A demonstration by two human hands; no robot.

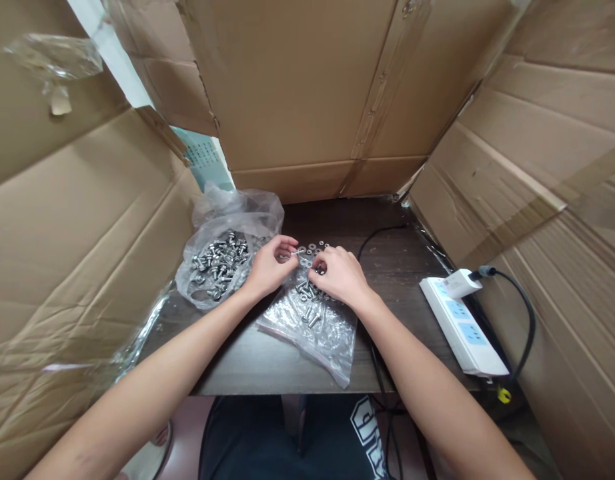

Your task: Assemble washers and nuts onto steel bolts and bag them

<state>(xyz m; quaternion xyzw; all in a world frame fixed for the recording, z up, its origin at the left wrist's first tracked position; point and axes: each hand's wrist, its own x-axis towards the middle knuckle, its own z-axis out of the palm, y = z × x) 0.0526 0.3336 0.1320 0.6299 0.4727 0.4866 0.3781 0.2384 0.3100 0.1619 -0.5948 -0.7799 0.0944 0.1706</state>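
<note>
left hand [275, 263]: grip narrow, thumb & forefinger pinching a thin metal pc [298, 253] at the tips; too small to tell exactly what it is. right hand [340, 270]: thumb & forefinger curled in close, grip narrow too, but can't tell if anything's held btwn them. hands face each other, a small gap btwn, over the mid part of the worktop [227, 363].

under & just in front of them, a flat clear plastic bag [332, 350] lies toward the worktop's near edge, one corner almost at that edge. small screws [312, 319] sit on it, more bunched up by the right hand's thumb, partly hidden. washers [312, 247] are scattered just past the fingertips, on the far-edge side.

along the worktop's left edge, toward the far left corner: a big open clear bag [260, 203] w/ a heap of bolts [222, 260], just beside the left hand.

nr the right edge, toward the near right corner: a white power strip [475, 350], set at a slant, w/ a white adapter [460, 285] plugged in & a black cord [531, 313] off it. a thin black cable [380, 231] runs from nr the far right corner to the right hand. cardboard walls [307, 87] stand left, right & behind the far edge.
</note>
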